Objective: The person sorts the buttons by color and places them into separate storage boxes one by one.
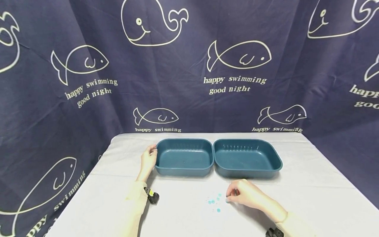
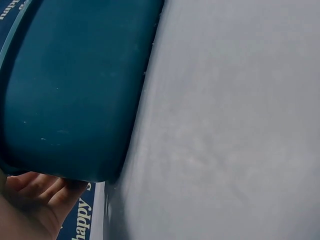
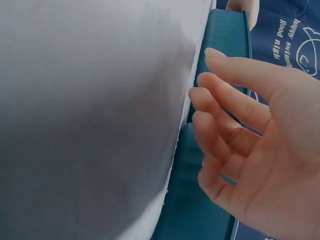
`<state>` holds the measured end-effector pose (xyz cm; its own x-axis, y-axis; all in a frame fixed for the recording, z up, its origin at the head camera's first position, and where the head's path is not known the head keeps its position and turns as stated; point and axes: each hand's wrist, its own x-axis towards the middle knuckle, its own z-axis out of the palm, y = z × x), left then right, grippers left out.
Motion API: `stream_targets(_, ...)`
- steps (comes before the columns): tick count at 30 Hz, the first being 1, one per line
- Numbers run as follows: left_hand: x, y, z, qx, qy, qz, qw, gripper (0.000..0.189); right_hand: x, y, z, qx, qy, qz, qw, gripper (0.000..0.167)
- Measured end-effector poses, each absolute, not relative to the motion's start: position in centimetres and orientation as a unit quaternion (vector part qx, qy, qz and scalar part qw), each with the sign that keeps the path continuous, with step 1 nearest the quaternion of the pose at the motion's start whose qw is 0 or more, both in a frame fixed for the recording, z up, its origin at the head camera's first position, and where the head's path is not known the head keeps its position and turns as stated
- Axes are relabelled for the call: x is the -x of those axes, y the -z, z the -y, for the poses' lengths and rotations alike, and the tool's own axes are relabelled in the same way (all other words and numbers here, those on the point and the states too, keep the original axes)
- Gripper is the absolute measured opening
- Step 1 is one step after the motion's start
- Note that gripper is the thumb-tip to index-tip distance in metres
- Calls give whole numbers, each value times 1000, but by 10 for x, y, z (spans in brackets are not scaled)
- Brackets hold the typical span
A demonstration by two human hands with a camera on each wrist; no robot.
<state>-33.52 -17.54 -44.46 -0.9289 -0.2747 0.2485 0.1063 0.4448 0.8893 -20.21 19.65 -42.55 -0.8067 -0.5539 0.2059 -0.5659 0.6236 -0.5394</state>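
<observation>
My left hand (image 1: 149,158) rests against the left end of a dark teal plastic bin (image 1: 184,171), fingers at its rim. In the left wrist view, the fingers (image 2: 62,196) lie along the outside of the end wall. Just in front of a second teal bin (image 1: 250,173), my right hand (image 1: 245,193) is low over the white tabletop, thumb and index fingertips down near it. Left of those fingertips lie several small light-blue round pieces (image 1: 218,210). The right wrist view shows the right hand's (image 3: 250,135) thumb and index tips apart, the other fingers loosely bent, with nothing visible between them.
Both bins stand side by side, their ends meeting, near the back of the white-covered table (image 1: 308,197). Tiny clear bits lie among the blue pieces. A dark blue curtain (image 1: 189,85) with whale and fish drawings hangs behind and at both sides.
</observation>
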Motion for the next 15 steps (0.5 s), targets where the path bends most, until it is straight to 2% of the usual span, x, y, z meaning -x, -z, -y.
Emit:
stream_targets(6, 335, 445, 175, -50, 523, 832, 179, 34, 202, 427, -196, -297, -283, 912, -6, 10)
stream_targets(15, 334, 445, 175, -45, 515, 835, 189, 34, 201, 427, -193, -299, -260, 918, 5, 10)
